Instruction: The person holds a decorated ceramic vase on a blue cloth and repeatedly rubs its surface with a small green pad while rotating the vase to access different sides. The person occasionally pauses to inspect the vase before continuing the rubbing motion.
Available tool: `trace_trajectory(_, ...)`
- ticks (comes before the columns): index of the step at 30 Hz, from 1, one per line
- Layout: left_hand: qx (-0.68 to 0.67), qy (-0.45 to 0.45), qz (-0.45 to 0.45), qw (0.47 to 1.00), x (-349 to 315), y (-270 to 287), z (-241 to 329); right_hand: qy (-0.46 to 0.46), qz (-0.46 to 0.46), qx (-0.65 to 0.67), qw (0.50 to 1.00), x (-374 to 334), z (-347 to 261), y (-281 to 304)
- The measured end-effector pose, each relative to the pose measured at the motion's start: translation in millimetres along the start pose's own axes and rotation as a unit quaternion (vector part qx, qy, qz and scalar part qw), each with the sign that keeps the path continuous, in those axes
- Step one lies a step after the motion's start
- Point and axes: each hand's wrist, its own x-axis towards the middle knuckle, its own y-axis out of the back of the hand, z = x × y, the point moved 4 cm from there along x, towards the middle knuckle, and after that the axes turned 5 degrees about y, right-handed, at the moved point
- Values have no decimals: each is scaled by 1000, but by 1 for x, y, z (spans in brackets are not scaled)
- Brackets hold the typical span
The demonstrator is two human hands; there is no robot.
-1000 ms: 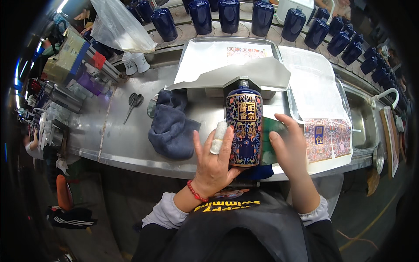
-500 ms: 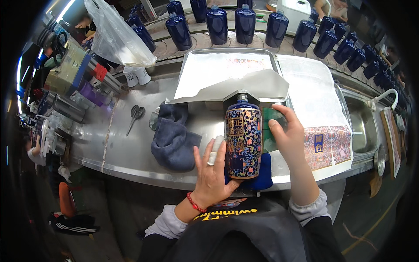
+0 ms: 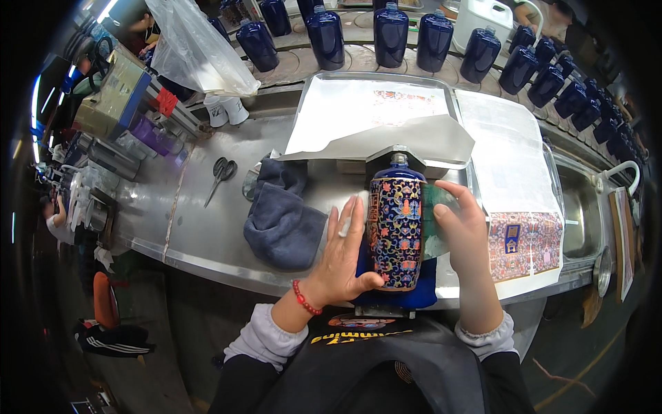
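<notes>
A dark blue bottle (image 3: pixel 396 231) with a colourful floral pattern lies in front of me, its neck pointing away. My left hand (image 3: pixel 343 259) rests against its left side, fingers stretched out and thumb by its base. White wrapping covers one of its fingers. At the bottle's right side my right hand (image 3: pixel 463 224) pinches a thin, see-through green scraper (image 3: pixel 432 219), whose edge meets the bottle. Blue cloth (image 3: pixel 426 279) lies beneath the bottle.
A grey-blue towel (image 3: pixel 284 231) and black scissors (image 3: pixel 221 181) lie to the left. Behind the bottle is a metal tray (image 3: pixel 452 103) bearing white sheets. Patterned decal sheets (image 3: pixel 525 245) lie right, beside a sink (image 3: pixel 583 214). Plain blue bottles (image 3: pixel 390 38) line the far conveyor.
The bottle has turned leftward about its length, taking the lettered panel to its left edge. My left fingers have straightened along its side. Bottles on the conveyor have shifted.
</notes>
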Motion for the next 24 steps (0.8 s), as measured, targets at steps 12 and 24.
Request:
trace_trajectory(12, 245, -114, -25, 962, 61, 16, 53, -6, 25, -21, 999, -3, 0, 4)
trace_trajectory(24, 174, -83, 17, 981, 44, 13, 40, 226, -76, -320, 917, 4, -3, 8)
